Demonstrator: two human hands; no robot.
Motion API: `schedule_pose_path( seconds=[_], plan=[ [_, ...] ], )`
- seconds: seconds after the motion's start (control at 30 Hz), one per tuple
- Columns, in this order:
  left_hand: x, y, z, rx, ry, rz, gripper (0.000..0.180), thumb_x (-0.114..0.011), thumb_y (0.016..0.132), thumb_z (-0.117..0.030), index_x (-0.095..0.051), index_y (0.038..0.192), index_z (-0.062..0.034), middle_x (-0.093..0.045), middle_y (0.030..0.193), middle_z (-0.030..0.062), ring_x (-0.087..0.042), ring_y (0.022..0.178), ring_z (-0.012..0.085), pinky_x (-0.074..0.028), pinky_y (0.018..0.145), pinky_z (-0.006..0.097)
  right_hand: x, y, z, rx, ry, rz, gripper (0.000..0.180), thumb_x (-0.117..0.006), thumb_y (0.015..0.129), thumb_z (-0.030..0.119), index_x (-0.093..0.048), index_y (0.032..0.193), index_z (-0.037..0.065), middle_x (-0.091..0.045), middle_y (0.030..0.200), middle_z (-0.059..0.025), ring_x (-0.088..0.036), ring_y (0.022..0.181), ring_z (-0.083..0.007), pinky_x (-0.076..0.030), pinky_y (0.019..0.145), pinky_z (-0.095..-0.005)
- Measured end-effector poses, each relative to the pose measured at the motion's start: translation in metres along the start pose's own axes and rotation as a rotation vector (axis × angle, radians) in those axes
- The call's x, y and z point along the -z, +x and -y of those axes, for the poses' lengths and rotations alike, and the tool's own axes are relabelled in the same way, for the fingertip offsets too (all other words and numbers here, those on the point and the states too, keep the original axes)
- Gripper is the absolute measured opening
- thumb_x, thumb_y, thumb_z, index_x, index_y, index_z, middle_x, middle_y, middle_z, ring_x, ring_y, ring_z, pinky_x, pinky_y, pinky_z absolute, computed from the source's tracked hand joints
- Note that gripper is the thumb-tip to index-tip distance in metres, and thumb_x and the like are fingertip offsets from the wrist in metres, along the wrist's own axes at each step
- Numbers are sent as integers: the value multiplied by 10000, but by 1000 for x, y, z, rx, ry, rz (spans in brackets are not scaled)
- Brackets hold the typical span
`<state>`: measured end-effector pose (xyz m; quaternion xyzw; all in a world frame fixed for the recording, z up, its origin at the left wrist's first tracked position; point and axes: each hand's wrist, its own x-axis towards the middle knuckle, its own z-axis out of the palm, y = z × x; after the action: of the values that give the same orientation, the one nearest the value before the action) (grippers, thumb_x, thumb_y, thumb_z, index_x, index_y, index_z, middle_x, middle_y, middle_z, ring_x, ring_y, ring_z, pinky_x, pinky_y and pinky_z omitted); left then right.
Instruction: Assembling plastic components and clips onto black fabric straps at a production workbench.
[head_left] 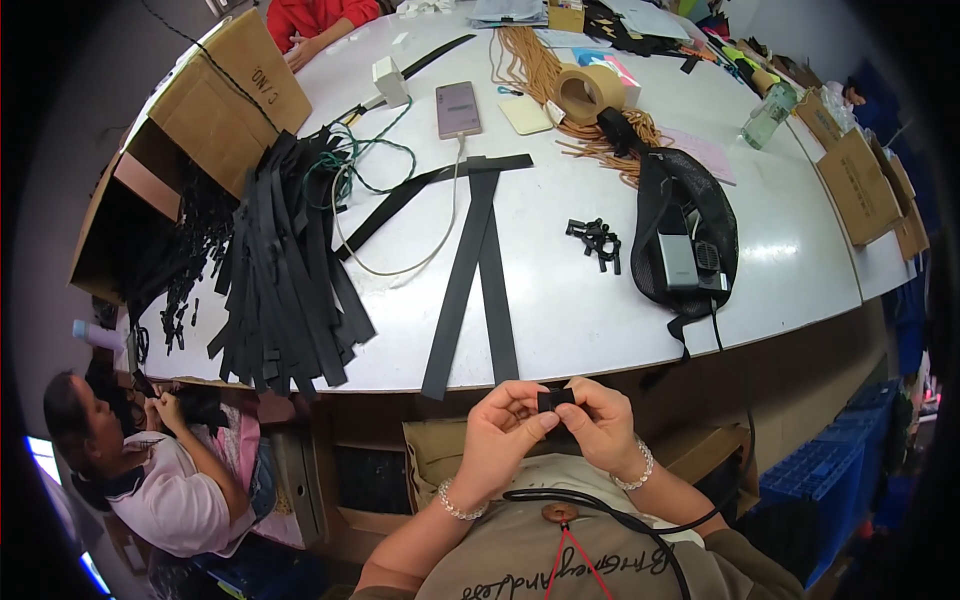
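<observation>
Close to my body, just off the table's front edge, both hands meet over a short piece of black strap [556, 400]. My left hand [508, 418] pinches its left end between thumb and fingers. The right end is pinched by my right hand [602, 420]. Ahead of them two long black straps [462, 290] lie crossed at the top and hang toward the edge. A small heap of black plastic clips [597, 243] rests on the table to the right. At the left, a thick bundle of black straps [285, 270] drapes over the edge.
On the white table [560, 300] lie a phone [458, 110] on a white cable, a tape roll [588, 93], tan cords [525, 60] and a black mesh bag [685, 230]. Cardboard boxes [230, 75] stand left. A co-worker [165, 470] sits at lower left. A bottle [768, 115] stands right.
</observation>
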<state>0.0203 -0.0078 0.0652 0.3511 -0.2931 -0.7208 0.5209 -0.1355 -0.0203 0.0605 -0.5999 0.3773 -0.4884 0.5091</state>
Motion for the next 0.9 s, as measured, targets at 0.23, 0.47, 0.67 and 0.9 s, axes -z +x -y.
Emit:
schedule_pose_path(
  seconds=[0.23, 0.47, 0.67, 0.9],
  plan=[
    [-5, 5, -4, -137, 161, -67, 165, -654, 815, 24, -589, 965, 7, -632, 910, 35, -572, 800, 68, -476, 730, 207, 2, 8, 8, -167, 173, -66, 172, -561, 881, 30, -549, 1042, -29, -577, 928, -36, -535, 825, -72, -443, 756, -218],
    [4, 5, 0, -110, 211, -42, 146, -613, 853, 18, -574, 993, 19, -623, 942, 40, -574, 847, 74, -476, 757, 212, 21, 26, 24, -164, -49, 194, 262, -464, 904, 17, -571, 1137, -40, -635, 966, -82, -596, 855, -106, -469, 772, -217],
    [10, 6, 2, -162, 194, -22, 141, -596, 863, 18, -556, 997, 7, -615, 941, 37, -568, 867, 73, -464, 776, 209, 18, 24, 31, -48, -167, 183, 266, -642, 770, 4, -637, 1036, -13, -648, 871, -99, -628, 755, -142, -495, 692, -240],
    [12, 4, 10, -215, 190, -6, 118, -590, 867, 16, -553, 979, 3, -609, 966, 50, -572, 905, 98, -469, 809, 235, 9, 19, 32, 100, -350, 79, 305, -747, 669, 3, -669, 964, 2, -644, 772, -89, -627, 685, -156, -492, 615, -245]
  ],
)
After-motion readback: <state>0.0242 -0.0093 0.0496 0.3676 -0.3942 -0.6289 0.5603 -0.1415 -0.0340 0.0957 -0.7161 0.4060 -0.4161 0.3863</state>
